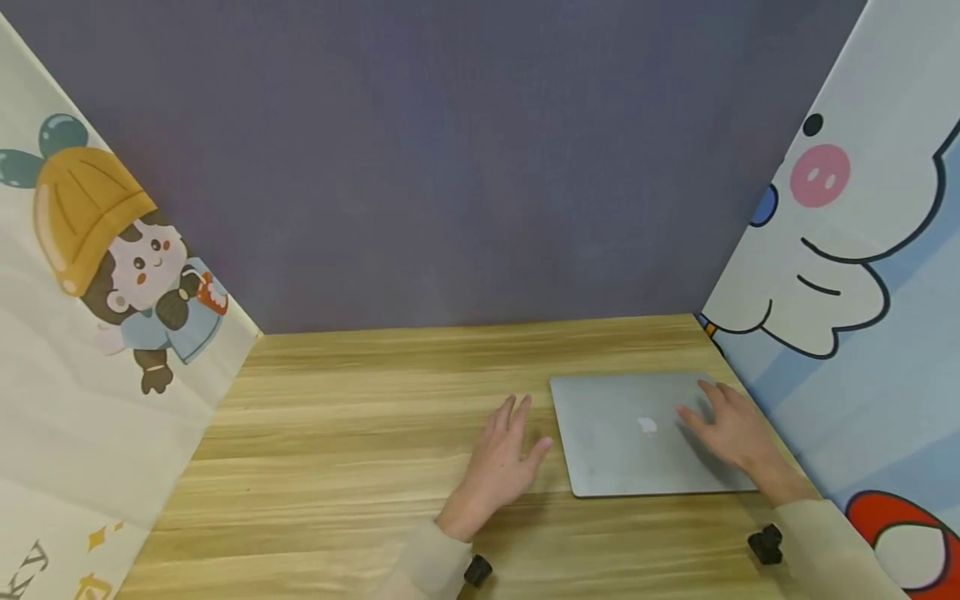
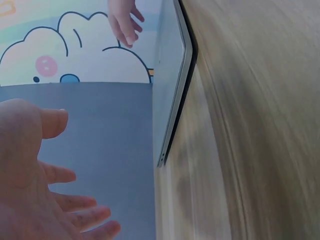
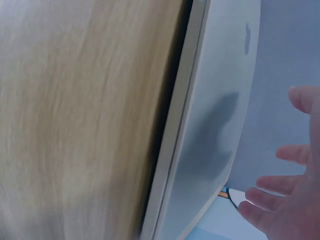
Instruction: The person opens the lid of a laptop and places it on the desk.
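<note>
A closed silver laptop (image 1: 622, 442) with a pale logo on its lid lies flat at the right side of the wooden table. My right hand (image 1: 727, 425) hovers over the lid's right part, fingers spread and holding nothing. In the right wrist view a gap separates that hand (image 3: 295, 180) from the lid, and its shadow falls on the laptop (image 3: 210, 130). My left hand (image 1: 498, 462) is held above the table just left of the laptop, fingers extended. The left wrist view shows this hand (image 2: 50, 185) apart from the laptop's edge (image 2: 182, 80), with nothing in it.
The wooden table (image 1: 337, 433) ends at a dark grey back panel (image 1: 465, 167). White cartoon-printed panels stand at the left (image 1: 75, 417) and right (image 1: 862, 400), the right one close beside the laptop. Small black devices (image 1: 765, 544) are by both sleeves.
</note>
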A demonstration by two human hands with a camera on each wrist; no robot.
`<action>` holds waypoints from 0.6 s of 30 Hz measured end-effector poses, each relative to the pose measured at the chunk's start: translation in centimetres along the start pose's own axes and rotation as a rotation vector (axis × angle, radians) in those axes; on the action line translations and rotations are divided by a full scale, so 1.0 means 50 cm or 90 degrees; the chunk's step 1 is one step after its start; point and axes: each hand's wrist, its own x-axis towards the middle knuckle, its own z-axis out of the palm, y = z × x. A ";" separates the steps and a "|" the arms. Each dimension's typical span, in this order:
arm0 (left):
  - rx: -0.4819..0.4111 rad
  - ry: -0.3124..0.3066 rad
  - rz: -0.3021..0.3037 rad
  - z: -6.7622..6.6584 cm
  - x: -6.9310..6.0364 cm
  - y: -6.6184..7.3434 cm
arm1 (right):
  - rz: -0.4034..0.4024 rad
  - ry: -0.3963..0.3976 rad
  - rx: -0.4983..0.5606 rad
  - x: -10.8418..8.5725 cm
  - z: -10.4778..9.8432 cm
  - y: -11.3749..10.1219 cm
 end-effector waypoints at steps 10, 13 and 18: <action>0.004 0.001 0.000 0.025 0.008 0.006 | 0.042 -0.024 0.001 0.002 0.003 0.034; -0.011 -0.003 -0.006 0.031 0.010 0.010 | 0.061 -0.030 0.001 -0.001 0.005 0.044; -0.028 -0.010 -0.019 0.044 0.015 0.017 | 0.082 -0.039 0.000 -0.005 0.010 0.052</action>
